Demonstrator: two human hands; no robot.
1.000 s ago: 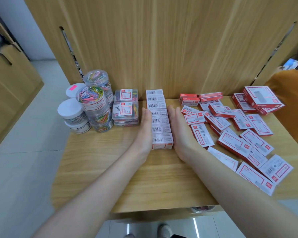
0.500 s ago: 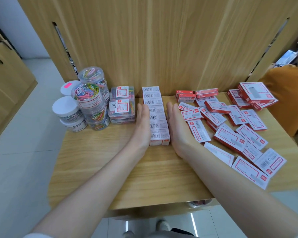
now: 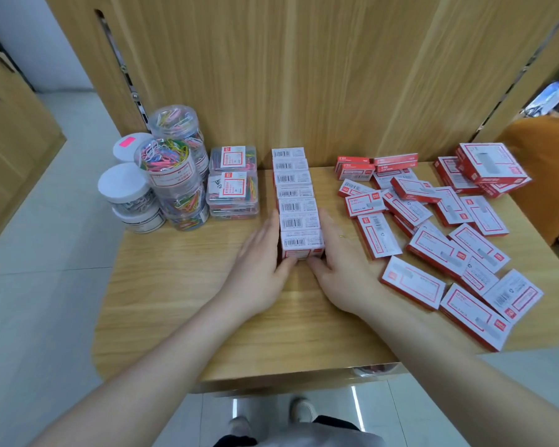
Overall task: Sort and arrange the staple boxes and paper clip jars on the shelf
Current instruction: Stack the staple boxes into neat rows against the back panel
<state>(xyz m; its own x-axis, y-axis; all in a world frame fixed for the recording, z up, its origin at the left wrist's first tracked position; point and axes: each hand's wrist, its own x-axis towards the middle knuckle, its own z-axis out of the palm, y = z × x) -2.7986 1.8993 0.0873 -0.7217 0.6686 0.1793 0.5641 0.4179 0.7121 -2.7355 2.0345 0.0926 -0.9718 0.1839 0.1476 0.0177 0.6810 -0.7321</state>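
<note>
Hands framed our white-and-red row of staple boxes at frame centre: left hand and right hand pressed flat-fingered, thumbs at its near end. Uneven squeezing, we judged, could buckle it.

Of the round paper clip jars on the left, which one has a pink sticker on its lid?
The white-lidded jar at the far back left, beside the tall clear jar. The other white lids are plain.

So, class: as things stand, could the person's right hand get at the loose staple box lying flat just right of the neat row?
Probably yes. The right hand rests against the row of staple boxes, and the loose staple box lies flat just beside it with nothing on top and bare shelf between them.
</note>
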